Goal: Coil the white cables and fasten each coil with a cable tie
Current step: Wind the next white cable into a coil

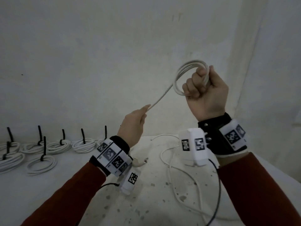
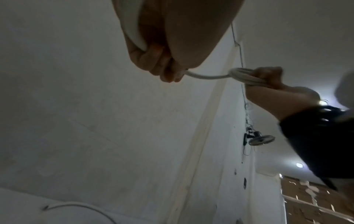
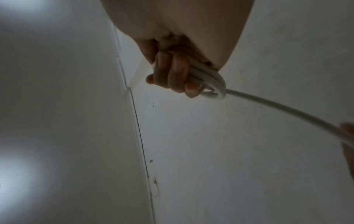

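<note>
Right hand [image 1: 206,93] grips a partly wound white round cable coil [image 1: 182,75]; left hand [image 1: 136,126] pinches its tail. Left of it lie tied white coils [image 1: 61,146]; loose white cables [image 1: 172,162] remain below.

The cable [image 1: 182,74] looped round the right hand's fingers [image 1: 192,85] is white. The coils [image 1: 53,146] on the table [image 1: 146,201] are white with black ties [image 1: 42,146]. Both sleeves [image 1: 260,185] are rust-red; the wrist bands [image 1: 112,156] carry black-and-white square patterns. The table is white with grey specks.

Dim room; stained white wall [image 1: 114,46]; speckled white table [image 1: 146,201]; wall-mounted fan [image 2: 261,139]
</note>
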`<state>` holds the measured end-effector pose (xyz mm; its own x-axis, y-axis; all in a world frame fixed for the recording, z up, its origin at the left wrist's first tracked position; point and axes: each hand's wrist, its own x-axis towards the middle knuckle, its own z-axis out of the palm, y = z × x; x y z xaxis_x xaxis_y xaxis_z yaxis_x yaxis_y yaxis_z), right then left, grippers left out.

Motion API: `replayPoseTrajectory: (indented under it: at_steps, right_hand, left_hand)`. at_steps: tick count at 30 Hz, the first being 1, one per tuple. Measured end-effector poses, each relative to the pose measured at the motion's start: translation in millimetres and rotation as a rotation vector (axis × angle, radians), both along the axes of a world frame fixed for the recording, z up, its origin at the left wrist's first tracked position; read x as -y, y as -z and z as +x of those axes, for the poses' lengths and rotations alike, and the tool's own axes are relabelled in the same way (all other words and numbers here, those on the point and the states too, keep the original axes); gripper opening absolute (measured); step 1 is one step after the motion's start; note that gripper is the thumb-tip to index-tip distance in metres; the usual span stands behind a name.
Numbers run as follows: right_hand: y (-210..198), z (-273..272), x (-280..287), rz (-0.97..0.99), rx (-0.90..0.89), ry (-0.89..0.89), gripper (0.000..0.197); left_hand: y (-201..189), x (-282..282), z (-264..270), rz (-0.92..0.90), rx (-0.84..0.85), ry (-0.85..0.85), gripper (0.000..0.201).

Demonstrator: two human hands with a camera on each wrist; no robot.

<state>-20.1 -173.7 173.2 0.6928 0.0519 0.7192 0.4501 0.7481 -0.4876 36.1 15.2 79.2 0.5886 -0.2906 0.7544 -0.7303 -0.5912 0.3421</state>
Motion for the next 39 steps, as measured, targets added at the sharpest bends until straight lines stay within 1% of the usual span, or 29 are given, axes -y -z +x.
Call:
replayPoseTrajectory:
  at_steps: [2,3,5,7,9,11,12,14,15,16,17,19,21,22,23,25,28,29,32,34,36,38,39]
  right_hand:
    - [1.2,8.2,-9.7,0.018,0.025,0.025,0.036]
    - [1.9,12.7,-13.1,0.0,0.045,0.056,0.034]
    - [2.8,21.2,-18.3,-0.097,0.084,0.198,0.03]
    - [4.6,29.2,-22.2,-0.25,0.115,0.423,0.024]
    - [9.0,35.8,-25.3,-0.482,0.191,0.699,0.015]
    - [15.6,39.6,-27.9,-0.821,0.273,0.905,0.017]
    - [19.0,39.9,-29.3,-1.031,0.3,0.966,0.018]
    - [26.6,39.9,-32.0,-1.493,0.321,0.999,0.017]
    - [30.5,39.6,-33.1,-1.685,0.329,0.988,0.018]
    - [34.0,39.6,-34.6,-1.827,0.329,0.957,0.02]
    - [36.5,37.9,-36.5,-1.915,0.319,0.905,0.022]
    - [40.5,33.5,-40.8,-2.003,0.324,0.799,0.029]
    - [42.1,27.7,-46.7,-2.016,0.364,0.729,0.038]
    - [41.4,23.9,-50.0,-1.993,0.362,0.694,0.046]
    - [40.4,21.8,-52.5,-1.954,0.329,0.663,0.053]
    - [37.0,18.9,-55.5,-1.801,0.206,0.573,0.064]
    - [32.7,17.5,-57.8,-1.486,0.054,0.413,0.07]
    - [32.1,17.3,-59.4,-1.403,0.021,0.367,0.07]
    - [33.6,18.5,-68.9,-1.187,-0.046,0.208,0.068]
    - [34.5,19.0,-76.3,-1.064,-0.087,0.148,0.067]
    - [34.7,18.0,-84.3,-0.954,-0.153,0.152,0.068]
    - [35.5,16.8,-93.1,-0.857,-0.198,0.228,0.07]
    - [36.1,16.4,-97.7,-0.811,-0.208,0.286,0.069]
  left_hand:
    - [4.1,-1.7,-6.0,0.113,-0.088,-0.039,0.053]
    - [5.6,-3.9,-8.9,0.151,-0.104,-0.052,0.055]
    - [7.5,-9.9,-16.3,0.184,-0.104,-0.038,0.049]
    - [7.2,-14.9,-25.2,0.231,-0.142,-0.018,0.038]
    - [5.0,-21.3,-33.0,0.288,-0.173,-0.012,0.032]
    - [-0.9,-31.3,-38.5,0.334,-0.154,-0.024,0.029]
    - [-4.9,-36.9,-40.0,0.35,-0.134,-0.025,0.027]
    - [-12.3,-48.9,-40.4,0.384,-0.105,-0.022,0.025]
    - [-15.2,-54.8,-40.0,0.42,-0.101,-0.035,0.024]
    - [-17.3,-60.6,-38.5,0.463,-0.091,-0.06,0.023]
    - [-19.4,-66.7,-37.4,0.508,-0.073,-0.101,0.024]
    - [-20.4,-77.2,-35.9,0.572,0.03,-0.176,0.027]
    - [-20.6,-84.4,-33.6,0.654,0.171,-0.174,0.039]
    - [-18.6,-86.7,-30.4,0.691,0.244,-0.191,0.044]
    - [-16.4,-87.8,-27.7,0.702,0.307,-0.211,0.047]
    - [-14.7,-86.6,-25.2,0.654,0.333,-0.196,0.044]
    - [-14.2,-82.3,-26.7,0.402,0.239,-0.046,0.034]
    - [-13.5,-80.6,-28.0,0.313,0.236,0.005,0.033]
    - [-14.1,-76.0,-31.0,0.048,0.2,0.118,0.037]
    - [-14.6,-72.9,-36.0,-0.102,0.098,0.182,0.037]
    - [-14.3,-68.4,-41.7,-0.229,-0.041,0.238,0.035]
    - [-15.1,-63.5,-45.0,-0.345,-0.153,0.289,0.03]
    - [-16.1,-62.5,-44.9,-0.389,-0.171,0.313,0.029]
